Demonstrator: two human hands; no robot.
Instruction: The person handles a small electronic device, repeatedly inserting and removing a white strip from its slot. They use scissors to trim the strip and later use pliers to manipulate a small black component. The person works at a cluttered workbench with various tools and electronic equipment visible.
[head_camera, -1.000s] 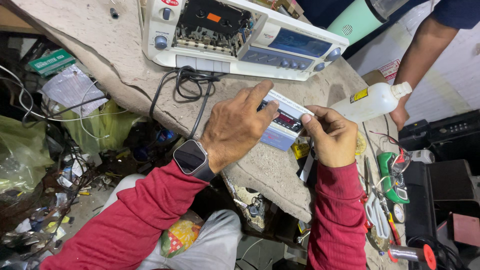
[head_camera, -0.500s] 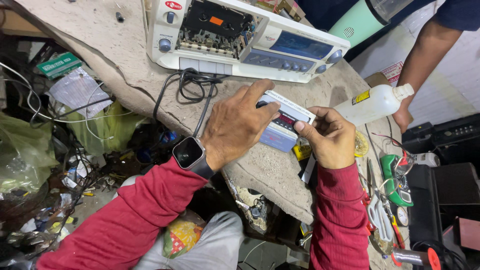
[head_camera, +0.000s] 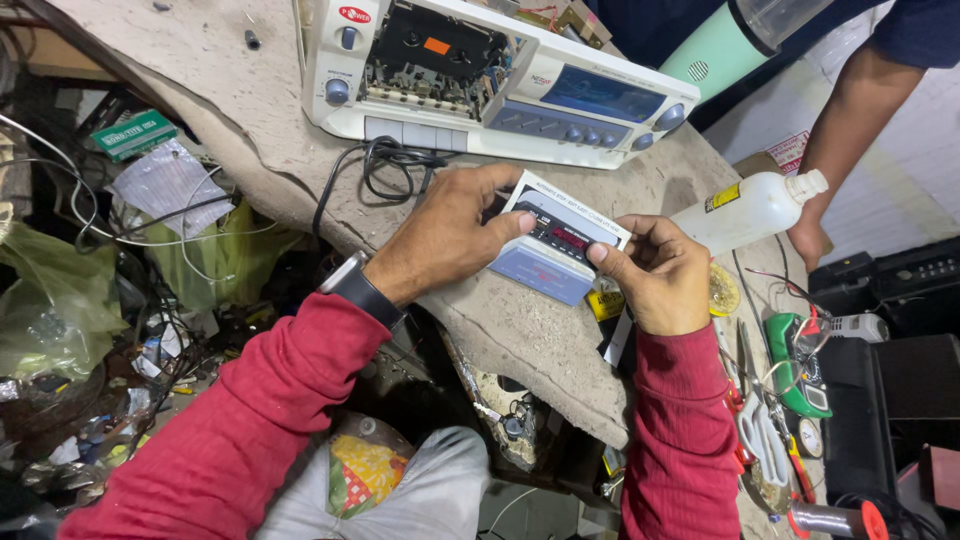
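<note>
Hands grip a small rectangular white-and-blue plastic display unit (head_camera: 556, 243) at the near edge of the worn grey workbench (head_camera: 520, 345): left hand (head_camera: 450, 232) closed over its left end, right hand (head_camera: 655, 272) pinching its right end. It looks light, rigid, smooth; its edges seem safest to hold, not the display window.

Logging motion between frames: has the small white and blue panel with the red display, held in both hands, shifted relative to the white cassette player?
No clear shift. The white and blue panel sits just below the white cassette player, with both hands gripping it, as before.
</note>
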